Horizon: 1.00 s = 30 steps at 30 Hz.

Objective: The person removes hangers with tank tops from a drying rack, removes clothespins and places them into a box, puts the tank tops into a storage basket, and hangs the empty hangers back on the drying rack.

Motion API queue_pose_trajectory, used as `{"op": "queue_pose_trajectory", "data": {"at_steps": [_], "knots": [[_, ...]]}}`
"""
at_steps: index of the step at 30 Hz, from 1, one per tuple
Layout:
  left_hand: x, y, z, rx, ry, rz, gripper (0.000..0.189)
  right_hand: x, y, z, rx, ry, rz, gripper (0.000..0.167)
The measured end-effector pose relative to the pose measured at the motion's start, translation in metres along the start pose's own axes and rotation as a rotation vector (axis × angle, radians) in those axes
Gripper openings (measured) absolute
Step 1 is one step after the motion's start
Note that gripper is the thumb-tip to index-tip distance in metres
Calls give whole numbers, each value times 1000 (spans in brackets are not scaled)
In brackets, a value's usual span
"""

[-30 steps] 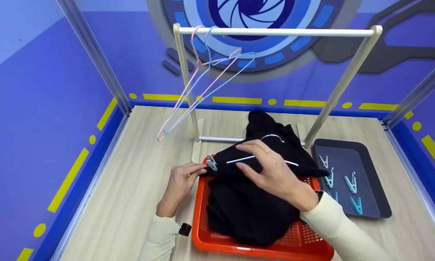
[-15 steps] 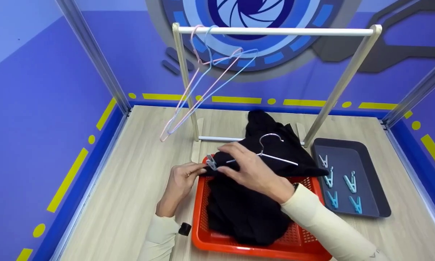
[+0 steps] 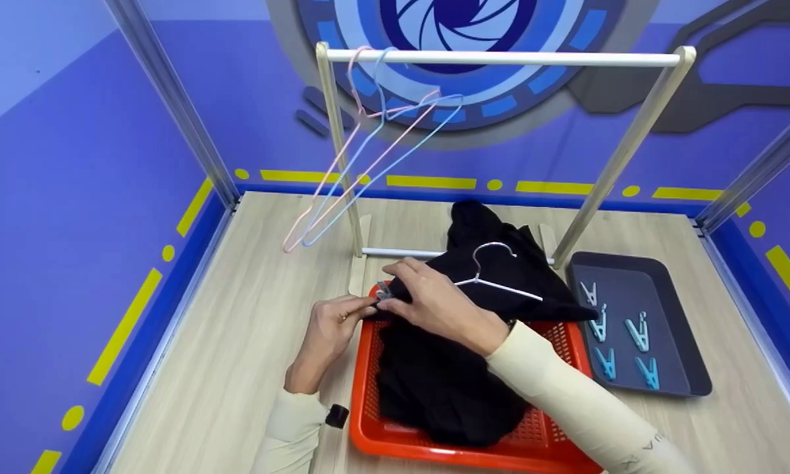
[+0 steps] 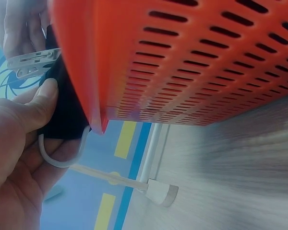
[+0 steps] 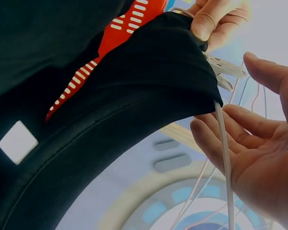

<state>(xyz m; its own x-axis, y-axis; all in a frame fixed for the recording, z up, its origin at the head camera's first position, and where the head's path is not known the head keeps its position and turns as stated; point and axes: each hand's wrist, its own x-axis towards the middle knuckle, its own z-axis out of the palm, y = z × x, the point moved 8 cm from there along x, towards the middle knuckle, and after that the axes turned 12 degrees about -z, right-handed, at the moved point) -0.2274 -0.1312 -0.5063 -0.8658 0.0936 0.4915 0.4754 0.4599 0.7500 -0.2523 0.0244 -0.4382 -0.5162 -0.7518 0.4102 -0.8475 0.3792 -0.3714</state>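
Note:
A black garment (image 3: pixel 451 388) lies over the red basket (image 3: pixel 361 375), with a white wire hanger (image 3: pixel 510 289) along its upper edge. My left hand (image 3: pixel 329 326) pinches the garment's left end; in the left wrist view, the thumb presses the black cloth and the hanger's curved end sticks out below. A grey clothespin (image 5: pixel 228 69) grips the cloth just beside those fingers. Around that clothespin my right hand (image 3: pixel 441 303) is held with thumb and fingers apart. In the right wrist view, its fingers are behind the cloth's edge and the hanger wire, and the thumb stands clear of the clothespin.
A drying rack (image 3: pixel 500 58) stands behind the basket, with a pink hanger (image 3: pixel 296 230) and a blue hanger (image 3: pixel 428 135) hooked at its left. To the right, a dark grey tray (image 3: pixel 688 355) holds several clothespins (image 3: pixel 638 331). Printed walls enclose the table.
My right hand has moved left along the hanger to the clothespin, uncovering the hanger's hook and right arm. My left hand keeps its pinch on the garment's end. The hung hangers sway slightly.

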Motion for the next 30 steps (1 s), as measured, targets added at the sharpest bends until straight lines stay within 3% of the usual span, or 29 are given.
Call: {"op": "queue_pose_trajectory", "data": {"at_steps": [6, 15, 22, 30], "knots": [[0, 1, -1, -1, 12, 16, 13, 10, 1, 3, 5, 8, -14, 44], [0, 0, 0, 24, 40, 35, 18, 12, 2, 4, 70, 60, -39, 17], [0, 1, 0, 25, 40, 32, 17, 11, 1, 2, 116, 89, -46, 12], [1, -1, 1, 16, 17, -14, 11, 7, 3, -2, 199, 190, -71, 10]]}}
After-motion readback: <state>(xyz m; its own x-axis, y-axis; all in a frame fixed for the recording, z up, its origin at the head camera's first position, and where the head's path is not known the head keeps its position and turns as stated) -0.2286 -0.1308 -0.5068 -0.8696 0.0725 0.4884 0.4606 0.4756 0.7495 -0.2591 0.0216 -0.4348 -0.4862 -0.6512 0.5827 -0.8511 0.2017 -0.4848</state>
